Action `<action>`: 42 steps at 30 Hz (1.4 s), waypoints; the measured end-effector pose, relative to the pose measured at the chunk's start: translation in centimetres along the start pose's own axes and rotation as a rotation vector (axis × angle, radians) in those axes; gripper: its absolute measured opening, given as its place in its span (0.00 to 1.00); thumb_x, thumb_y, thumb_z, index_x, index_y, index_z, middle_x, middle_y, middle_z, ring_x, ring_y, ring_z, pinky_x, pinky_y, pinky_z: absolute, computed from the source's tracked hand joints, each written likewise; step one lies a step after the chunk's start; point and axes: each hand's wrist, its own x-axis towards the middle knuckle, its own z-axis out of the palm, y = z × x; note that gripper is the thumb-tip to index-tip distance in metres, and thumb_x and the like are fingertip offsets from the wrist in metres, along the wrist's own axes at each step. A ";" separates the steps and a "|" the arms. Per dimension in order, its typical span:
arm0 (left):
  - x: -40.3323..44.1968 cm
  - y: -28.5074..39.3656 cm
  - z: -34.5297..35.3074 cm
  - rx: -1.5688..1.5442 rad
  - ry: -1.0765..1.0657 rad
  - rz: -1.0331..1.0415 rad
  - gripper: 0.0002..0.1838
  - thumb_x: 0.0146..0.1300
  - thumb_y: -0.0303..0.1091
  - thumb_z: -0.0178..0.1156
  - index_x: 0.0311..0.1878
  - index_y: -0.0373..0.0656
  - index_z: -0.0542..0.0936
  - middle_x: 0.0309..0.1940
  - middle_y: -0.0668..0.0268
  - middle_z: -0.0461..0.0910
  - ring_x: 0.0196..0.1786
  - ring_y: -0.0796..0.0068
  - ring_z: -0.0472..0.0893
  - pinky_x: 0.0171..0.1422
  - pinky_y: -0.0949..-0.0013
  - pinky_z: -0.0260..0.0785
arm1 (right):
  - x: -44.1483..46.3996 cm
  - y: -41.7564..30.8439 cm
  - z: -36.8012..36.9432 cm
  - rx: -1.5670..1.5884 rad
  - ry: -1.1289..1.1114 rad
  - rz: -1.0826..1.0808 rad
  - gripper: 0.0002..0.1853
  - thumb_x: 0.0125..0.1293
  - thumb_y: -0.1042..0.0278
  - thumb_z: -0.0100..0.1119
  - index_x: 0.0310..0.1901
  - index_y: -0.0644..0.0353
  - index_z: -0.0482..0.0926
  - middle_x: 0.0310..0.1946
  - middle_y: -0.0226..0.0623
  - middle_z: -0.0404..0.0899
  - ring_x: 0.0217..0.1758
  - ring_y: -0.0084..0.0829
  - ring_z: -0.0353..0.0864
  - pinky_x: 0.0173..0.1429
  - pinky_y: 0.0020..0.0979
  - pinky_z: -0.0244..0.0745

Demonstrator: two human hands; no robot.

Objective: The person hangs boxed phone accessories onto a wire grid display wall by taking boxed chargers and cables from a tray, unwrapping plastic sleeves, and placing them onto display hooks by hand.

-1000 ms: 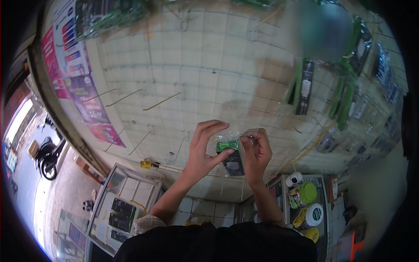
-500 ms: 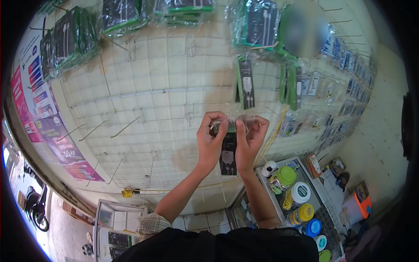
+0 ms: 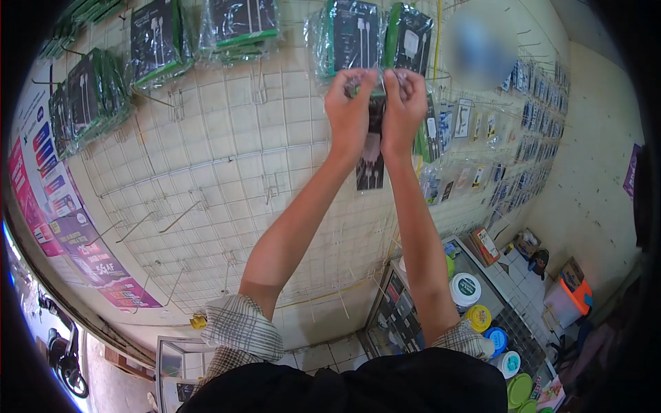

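Note:
My left hand [image 3: 350,113] and my right hand [image 3: 403,113] are raised side by side in front of the wall rack. Between them hangs a black charger box [image 3: 370,172] in clear plastic, with a white plug and cables printed on it. Both hands pinch the top of its wrapper, and the fingers cover that part. Just above and behind them hang packaged cables [image 3: 351,38] and a packaged charger [image 3: 411,45]. Beside my right hand, green-edged packages [image 3: 431,131] hang on the rack.
A white wire grid [image 3: 227,186] with protruding metal hooks [image 3: 182,217] covers the wall. More cable packages [image 3: 93,96] hang at upper left. At lower right, a glass counter [image 3: 506,303] carries several lidded jars [image 3: 465,289]. An orange-and-white bin [image 3: 569,301] stands beyond it.
Both hands have risen with the charger box, from the middle of the rack to its upper row. My arms are now stretched further out, and the view has shifted slightly.

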 end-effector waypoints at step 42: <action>-10.1 -1.5 -11.2 0.731 -0.163 0.187 0.26 0.49 0.17 0.56 0.54 0.41 0.68 0.46 0.59 0.69 0.47 0.66 0.70 0.51 0.67 0.64 | -9.6 3.5 -5.5 -0.213 -0.092 0.001 0.16 0.62 0.71 0.50 0.51 0.66 0.65 0.48 0.41 0.65 0.52 0.33 0.65 0.57 0.32 0.61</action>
